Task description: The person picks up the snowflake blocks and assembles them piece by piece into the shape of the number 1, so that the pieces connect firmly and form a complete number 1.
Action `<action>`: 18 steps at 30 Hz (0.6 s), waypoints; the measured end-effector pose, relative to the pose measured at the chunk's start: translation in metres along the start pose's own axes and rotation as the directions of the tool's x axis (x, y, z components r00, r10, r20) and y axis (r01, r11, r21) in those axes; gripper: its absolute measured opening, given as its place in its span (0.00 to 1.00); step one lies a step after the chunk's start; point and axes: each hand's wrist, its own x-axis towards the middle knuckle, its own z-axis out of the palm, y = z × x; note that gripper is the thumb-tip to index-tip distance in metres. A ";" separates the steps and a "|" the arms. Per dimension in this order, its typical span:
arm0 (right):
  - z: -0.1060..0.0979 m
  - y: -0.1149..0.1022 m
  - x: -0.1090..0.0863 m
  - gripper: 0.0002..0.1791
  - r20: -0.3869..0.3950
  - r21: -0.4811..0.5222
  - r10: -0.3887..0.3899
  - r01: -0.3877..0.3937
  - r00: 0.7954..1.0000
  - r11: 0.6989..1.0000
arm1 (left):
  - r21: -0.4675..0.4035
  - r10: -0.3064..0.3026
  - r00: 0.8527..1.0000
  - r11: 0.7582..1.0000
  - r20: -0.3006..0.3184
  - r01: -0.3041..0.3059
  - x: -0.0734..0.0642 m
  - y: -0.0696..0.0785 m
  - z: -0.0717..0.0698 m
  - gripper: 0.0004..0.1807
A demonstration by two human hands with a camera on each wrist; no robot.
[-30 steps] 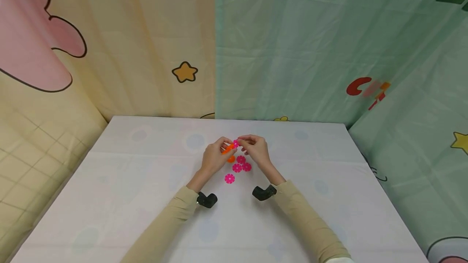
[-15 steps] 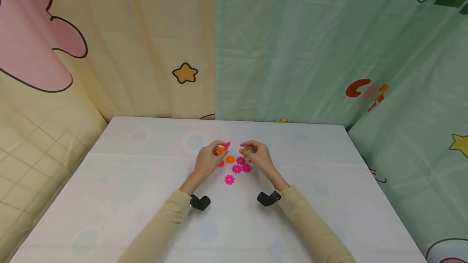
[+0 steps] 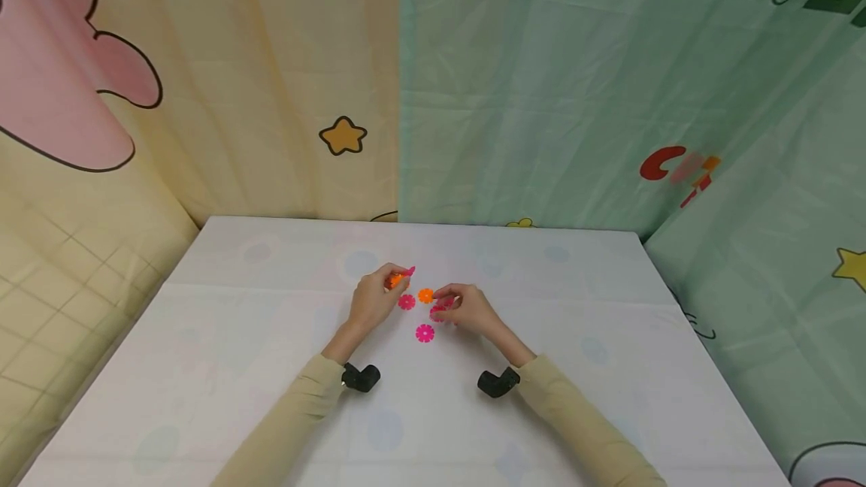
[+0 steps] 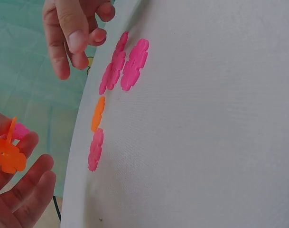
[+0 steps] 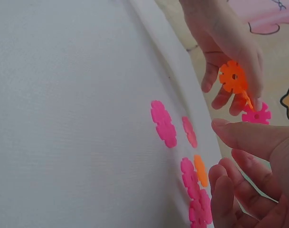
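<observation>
My left hand (image 3: 370, 297) pinches a small chain of slotted snowflake discs, raised above the table. In the right wrist view the chain shows an orange disc (image 5: 233, 77) facing the camera, another orange one edge-on, and a pink disc (image 5: 256, 114) at its end. My right hand (image 3: 476, 312), thumb and fingers apart and holding nothing, reaches over a group of loose pink discs (image 4: 116, 64), partly hiding them in the head view. Beside its fingertips lies a loose orange disc (image 3: 425, 295). One pink disc (image 3: 406, 302) lies near the left hand, another (image 3: 425, 333) closer to the person.
A white cloth with pale dots covers the table (image 3: 271, 397). Printed curtains (image 3: 507, 96) hang behind it and at both sides. A black wrist camera sits on each forearm, the left one (image 3: 361, 378) and the right one (image 3: 498, 382).
The hands have parted. My left hand has drawn left with the disc chain, the pink disc on its end. My right hand has let go and come down toward the loose pink discs.
</observation>
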 end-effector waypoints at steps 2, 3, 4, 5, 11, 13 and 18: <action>0.003 0.001 0.000 0.19 0.025 -0.035 -0.011 0.012 1.000 0.999 | 0.005 -0.002 1.000 1.000 0.002 0.002 0.000 0.000 -0.001 0.12; 0.005 0.002 0.000 0.19 0.036 -0.055 -0.016 0.018 0.999 0.998 | 0.006 -0.004 1.000 1.000 0.003 0.004 0.000 0.000 -0.001 0.11; 0.007 0.002 0.000 0.19 0.050 -0.070 -0.020 0.023 0.999 0.997 | 0.006 -0.005 1.000 1.000 0.003 0.005 -0.001 0.000 -0.001 0.11; 0.008 0.003 -0.001 0.19 0.063 -0.089 -0.023 0.029 0.998 0.996 | 0.006 -0.007 1.000 1.000 0.005 0.006 -0.001 0.000 -0.001 0.11; 0.016 0.001 -0.004 0.21 0.117 -0.175 -0.014 0.035 0.993 0.984 | -0.003 -0.006 1.000 1.000 0.018 0.006 -0.001 -0.001 -0.001 0.09; 0.017 0.001 -0.003 0.21 0.127 -0.192 -0.022 0.046 0.992 0.980 | -0.004 0.002 1.000 1.000 0.017 -0.002 -0.001 0.000 0.000 0.09; 0.018 0.003 -0.002 0.20 0.146 -0.226 -0.047 0.079 0.988 0.971 | -0.005 0.014 1.000 1.000 0.013 -0.014 0.000 0.000 0.000 0.08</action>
